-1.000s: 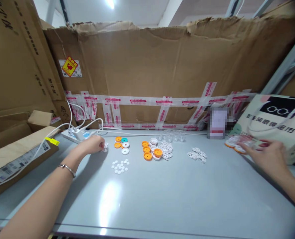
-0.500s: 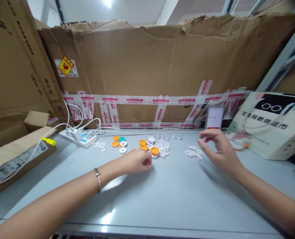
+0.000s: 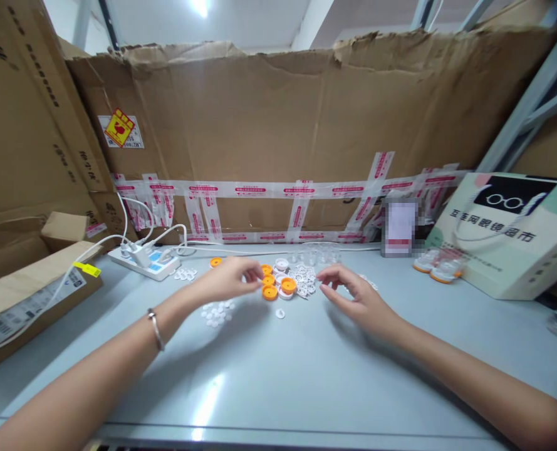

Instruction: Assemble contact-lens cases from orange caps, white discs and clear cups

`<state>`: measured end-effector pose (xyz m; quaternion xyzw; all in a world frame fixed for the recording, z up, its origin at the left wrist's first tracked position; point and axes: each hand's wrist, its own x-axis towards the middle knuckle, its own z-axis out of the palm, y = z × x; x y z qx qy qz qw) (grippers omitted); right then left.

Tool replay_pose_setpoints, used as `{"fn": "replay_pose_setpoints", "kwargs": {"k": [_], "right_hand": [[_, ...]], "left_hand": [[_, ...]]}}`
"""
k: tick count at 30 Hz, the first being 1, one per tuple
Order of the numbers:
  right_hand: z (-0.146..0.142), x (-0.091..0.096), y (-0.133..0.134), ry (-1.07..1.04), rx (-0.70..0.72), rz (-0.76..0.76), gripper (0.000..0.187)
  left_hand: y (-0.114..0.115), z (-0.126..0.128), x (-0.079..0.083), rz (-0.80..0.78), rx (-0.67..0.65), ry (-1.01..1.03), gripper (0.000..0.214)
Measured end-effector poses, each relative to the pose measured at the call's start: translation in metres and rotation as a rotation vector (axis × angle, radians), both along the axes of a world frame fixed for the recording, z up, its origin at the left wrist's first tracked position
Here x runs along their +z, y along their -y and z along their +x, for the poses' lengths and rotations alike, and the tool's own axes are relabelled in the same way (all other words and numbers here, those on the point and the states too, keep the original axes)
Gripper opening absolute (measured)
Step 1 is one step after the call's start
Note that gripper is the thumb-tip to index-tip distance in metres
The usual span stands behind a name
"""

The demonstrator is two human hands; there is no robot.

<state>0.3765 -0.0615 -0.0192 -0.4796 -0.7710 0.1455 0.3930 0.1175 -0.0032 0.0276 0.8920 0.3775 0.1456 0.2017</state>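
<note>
My left hand (image 3: 229,280) reaches over the grey table (image 3: 287,382), its fingers pinched together right at a cluster of orange caps (image 3: 269,292) and white caps (image 3: 282,264). What the fingertips grip is hidden. My right hand (image 3: 353,294) hovers just right of the cluster with its fingers loosely apart and nothing in them, close to a heap of white toothed pieces (image 3: 304,275). A single small white ring (image 3: 280,313) lies on the table between the hands. Several small white discs (image 3: 217,311) lie under my left wrist.
A white power strip (image 3: 141,262) with cables sits at the back left beside a long cardboard box (image 3: 24,294). Clear cups (image 3: 318,254) stand along the taped cardboard wall (image 3: 278,144). A printed paper bag (image 3: 508,232) and orange-based parts (image 3: 435,270) are at the right.
My left hand moved from the far left to the table middle, left a white ring there, then went to the orange caps. My right hand came in from the bag to beside the caps.
</note>
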Motion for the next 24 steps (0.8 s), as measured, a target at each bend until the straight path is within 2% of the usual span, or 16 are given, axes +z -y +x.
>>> {"fn": "replay_pose_setpoints", "kwargs": {"k": [3, 6, 11, 14, 17, 21, 24], "right_hand": [[-0.009, 0.003, -0.003, 0.020, 0.051, -0.122, 0.014], [-0.022, 0.001, -0.008, 0.097, 0.085, -0.228, 0.015], [-0.044, -0.007, -0.013, 0.262, 0.116, -0.284, 0.020], [-0.050, -0.009, -0.012, 0.312, 0.109, -0.273, 0.022], [-0.051, -0.012, -0.011, 0.301, 0.097, -0.262, 0.017], [-0.052, -0.017, -0.010, 0.255, 0.113, -0.253, 0.012], [-0.053, -0.018, -0.009, 0.228, 0.154, -0.263, 0.012]], "left_hand": [[-0.017, -0.034, 0.007, 0.043, 0.162, -0.161, 0.016], [-0.027, -0.052, -0.003, 0.019, 0.222, -0.221, 0.019], [-0.030, -0.047, -0.032, 0.050, 0.347, -0.254, 0.027], [-0.031, -0.043, -0.043, 0.082, 0.385, -0.243, 0.024], [-0.031, -0.043, -0.045, 0.091, 0.387, -0.224, 0.020], [-0.016, -0.037, -0.035, 0.097, 0.345, -0.144, 0.020], [0.003, -0.020, -0.027, 0.062, 0.153, 0.054, 0.021]]}}
